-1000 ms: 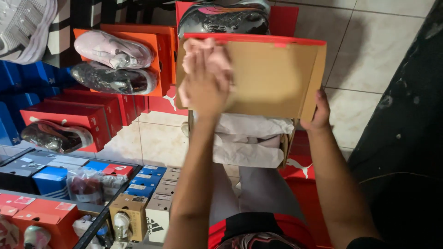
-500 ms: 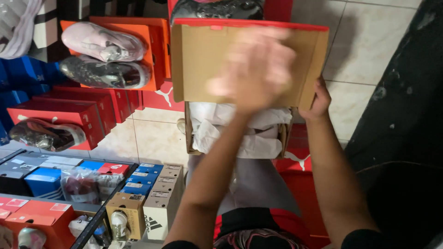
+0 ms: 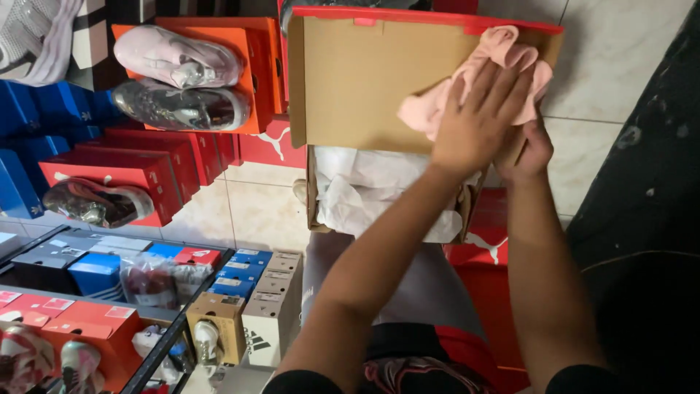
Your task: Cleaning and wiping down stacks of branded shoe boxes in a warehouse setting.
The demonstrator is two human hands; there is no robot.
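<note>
Pink cloth is pressed flat under the left hand against the raised shoebox lid, near its right edge. Right hand grips that edge from behind. White tissue paper sits just below both hands.

**What I can't make out from the head camera**

My left hand covers most of my right hand, so its grip on the box lid is hidden. White tissue paper fills the shoe box; whatever lies under it, possibly a shoe, I can't see. The grey shoe at upper left is cut off by the edge.
</note>
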